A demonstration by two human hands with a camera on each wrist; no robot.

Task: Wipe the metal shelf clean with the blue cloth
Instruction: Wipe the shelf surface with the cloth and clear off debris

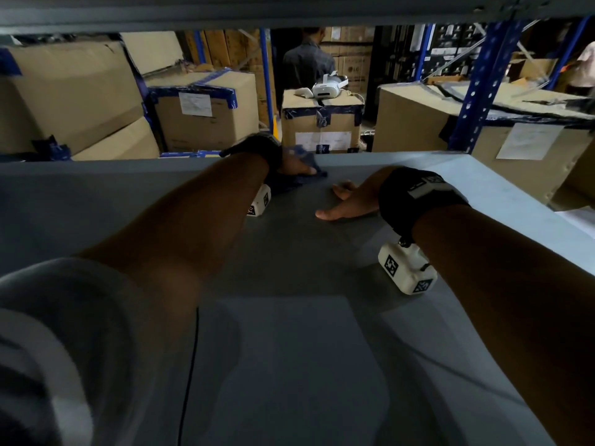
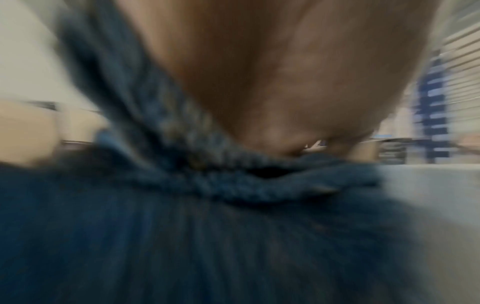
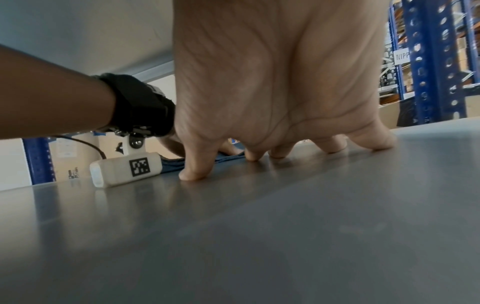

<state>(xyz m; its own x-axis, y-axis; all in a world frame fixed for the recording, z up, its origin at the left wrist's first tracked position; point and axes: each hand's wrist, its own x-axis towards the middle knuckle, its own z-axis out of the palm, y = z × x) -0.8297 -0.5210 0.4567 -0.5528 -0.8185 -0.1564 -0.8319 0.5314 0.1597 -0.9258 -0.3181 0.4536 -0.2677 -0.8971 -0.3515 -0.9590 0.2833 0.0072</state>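
The grey metal shelf (image 1: 289, 349) stretches away from me under a second shelf board. Near its far edge my left hand (image 1: 297, 169) holds the bunched blue cloth (image 1: 288, 183) down against the surface. The blurred left wrist view shows the cloth (image 2: 182, 226) gathered under that hand (image 2: 272, 82) and running up its side. My right hand (image 1: 346, 204) rests just right of the cloth, fingers spread and holding nothing. In the right wrist view its fingertips (image 3: 192, 173) press on the shelf (image 3: 285, 236), with a strip of cloth (image 3: 172, 164) behind them.
The upper shelf board (image 1: 289, 11) hangs low overhead. Beyond the far edge stand taped cardboard boxes (image 1: 206, 114), one carrying a white headset (image 1: 328, 85), and a person (image 1: 306, 62) stands further back. A blue rack upright (image 1: 476, 88) rises at the right.
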